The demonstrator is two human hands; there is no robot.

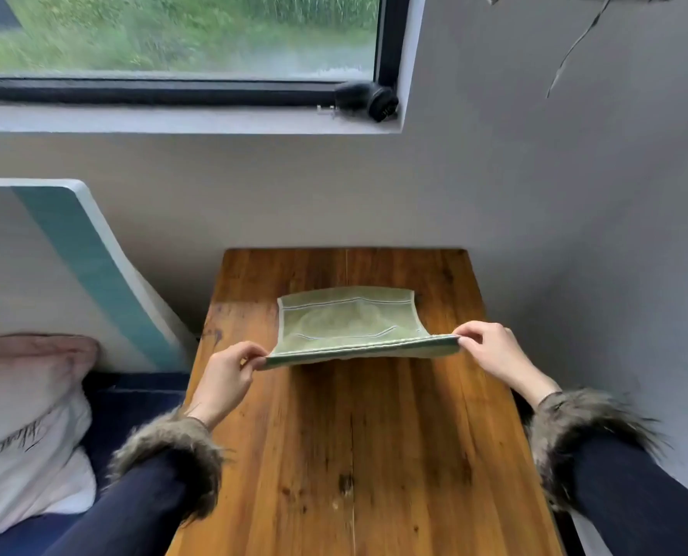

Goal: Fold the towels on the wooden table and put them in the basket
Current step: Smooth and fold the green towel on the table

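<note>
A green towel point(350, 321), folded over, lies across the far half of the wooden table point(350, 455). Its near edge is lifted off the wood and stretched taut. My left hand point(228, 377) pinches the near left corner between thumb and fingers. My right hand point(492, 353) pinches the near right corner the same way. The far edge of the towel rests on the table. No basket is in view.
The table's far end stands against a grey wall under a window sill point(173, 118) with a dark round object point(368, 100). A white pillow point(25, 435) and a white and teal board point(85, 266) are at the left on a dark seat.
</note>
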